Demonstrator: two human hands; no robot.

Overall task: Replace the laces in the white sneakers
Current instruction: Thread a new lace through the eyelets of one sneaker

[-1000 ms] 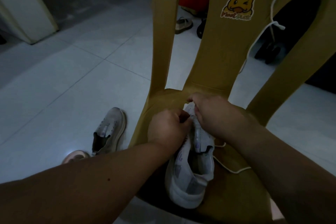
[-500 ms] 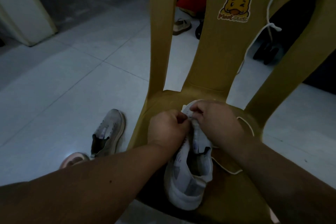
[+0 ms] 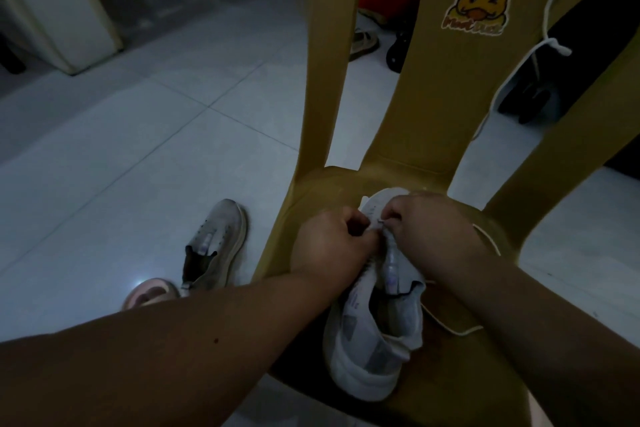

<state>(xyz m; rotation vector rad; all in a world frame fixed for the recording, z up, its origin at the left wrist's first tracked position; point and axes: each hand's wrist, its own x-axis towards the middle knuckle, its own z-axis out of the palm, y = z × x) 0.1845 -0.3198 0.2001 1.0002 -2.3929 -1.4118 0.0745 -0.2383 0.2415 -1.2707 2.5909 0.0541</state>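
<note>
A white sneaker [image 3: 372, 340] lies on the seat of a yellow plastic chair [image 3: 460, 381], heel toward me. My left hand [image 3: 329, 241] grips the sneaker's left side near the eyelets, fingers curled. My right hand [image 3: 433, 232] pinches the lace at the eyelets near the toe. A white lace [image 3: 450, 326] trails from under my right wrist across the seat. The second white sneaker [image 3: 216, 244] lies on the floor tiles left of the chair. Another white lace [image 3: 547, 21] hangs over the chair back at the upper right.
The chair back [image 3: 433, 80] with a duck sticker [image 3: 479, 0] rises just beyond my hands. A pink slipper [image 3: 150, 293] sits on the floor by the second sneaker. A sandal [image 3: 363, 43] and dark objects lie behind the chair. A white cabinet [image 3: 59, 7] stands at the far left.
Both hands have stayed at the front eyelets, shifting slightly. The toe of the sneaker shows more now. The lace loop to the right of my right wrist has moved a little.
</note>
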